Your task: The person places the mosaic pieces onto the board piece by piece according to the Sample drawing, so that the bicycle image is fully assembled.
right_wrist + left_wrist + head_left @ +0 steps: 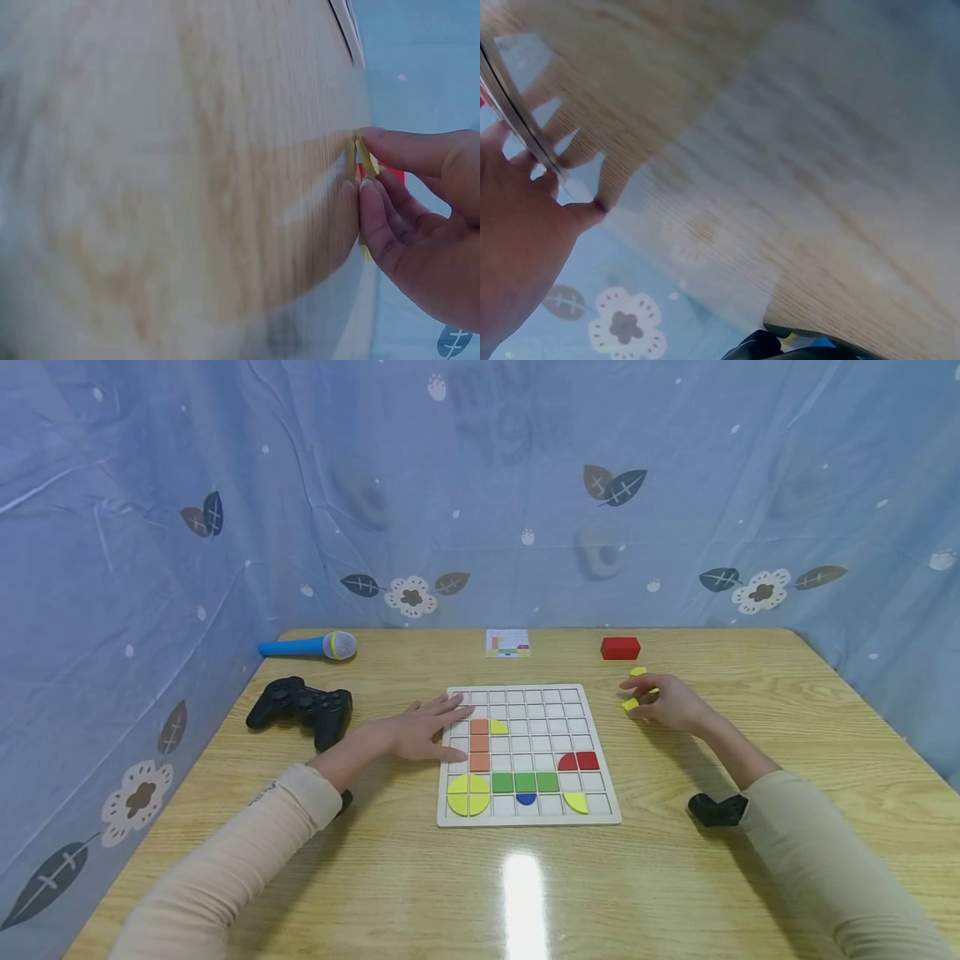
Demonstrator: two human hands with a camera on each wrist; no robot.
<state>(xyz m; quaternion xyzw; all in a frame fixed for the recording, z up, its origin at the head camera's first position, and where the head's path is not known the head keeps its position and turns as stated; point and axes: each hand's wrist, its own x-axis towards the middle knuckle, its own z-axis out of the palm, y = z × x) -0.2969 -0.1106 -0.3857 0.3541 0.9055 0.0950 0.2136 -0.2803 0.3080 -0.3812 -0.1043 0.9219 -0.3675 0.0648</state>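
Observation:
My left hand (pixel 422 731) rests on the left edge of a white grid board (pixel 525 821), its fingers spread over the outer squares. At the board's right, my right hand (pixel 670 703) pinches a yellow quarter-circle piece (pixel 629 704) by thumb and fingertips; in the right wrist view that piece (pixel 366 156) stands tilted off the tabletop. Another yellow piece (pixel 638 672) lies just beyond these fingers, and one more is partly hidden by them. The board bears orange squares (pixel 479 743), green squares (pixel 525 782), red pieces (pixel 588 761), a blue half-circle (pixel 527 798) and yellow quarter-circles (pixel 468 795).
Behind the board lies a small pattern card (pixel 507 643), with a red block (pixel 621 648) to its right. A toy microphone (pixel 300 647) and a black game controller (pixel 303 704) are on the left. Blue patterned cloth (pixel 480 527) hangs around the table.

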